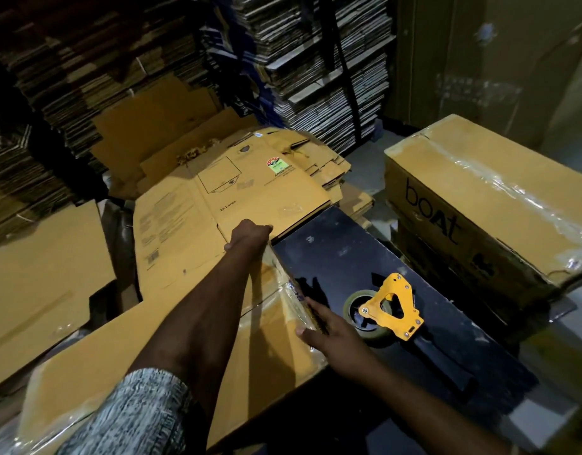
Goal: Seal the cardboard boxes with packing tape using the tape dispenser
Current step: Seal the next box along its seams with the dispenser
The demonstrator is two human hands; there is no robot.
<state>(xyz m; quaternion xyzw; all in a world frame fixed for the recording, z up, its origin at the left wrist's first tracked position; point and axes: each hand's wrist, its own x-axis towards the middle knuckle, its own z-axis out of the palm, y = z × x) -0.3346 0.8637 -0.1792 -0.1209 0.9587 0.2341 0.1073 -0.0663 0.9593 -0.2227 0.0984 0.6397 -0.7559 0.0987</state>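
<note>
A brown cardboard box (171,349) is being handled at the near end of a dark table (365,257). Its far edge is gripped by the left hand (250,236), whose fingers are curled over that edge. The right hand (329,330) is laid flat against the box's right side, fingers straight and apart, pressing on clear tape (296,310) already wrinkled along that corner. Nothing is clamped by the right hand.

The yellow tape dispenser (389,310) lies on the table just to the right of the right hand, untouched, with its roll facing up. A sealed box printed "boat" (480,205) stands well to the right of that hand, and flattened cartons (243,188) are piled just beyond the left hand.

The step in hand is judged to be smoothing or squaring the box before the next strip is applied. For this to be done well, the box should be kept steady by the left hand while the loose tape is pressed down firmly from the corner outward, so that no folds are trapped. The dispenser should then be taken by its handle, not the roll, and the seam lined up before any tape is drawn. Whether the flaps meet cleanly cannot be told from this view.
</note>
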